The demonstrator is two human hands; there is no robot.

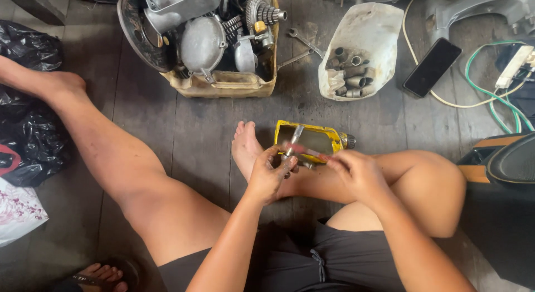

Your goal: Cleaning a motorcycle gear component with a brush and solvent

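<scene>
Head view: small part work over a cut-open yellow container, both hands engaged.

Left hand (268, 177) clenched around a short metal shaft-like part (293, 140), its tip angled up and away over the cut-open yellow plastic oil bottle (312, 140) lying on its side just beyond both hands, beside the bare foot (245, 150). Right hand (356, 175) pinching a thin reddish strip-like tool (306, 152), its far end touching the part near the left fingertips; exact kind too blurred to tell. Best practice, as a judgement: keep the part steady over the container opening, wrists braced on the shin, strokes short. Well beyond the left hand: tan plastic tub of grey engine parts (223, 85). Beyond the right hand: cut white jug holding metal sleeves (362, 46), black phone (432, 66).
</scene>
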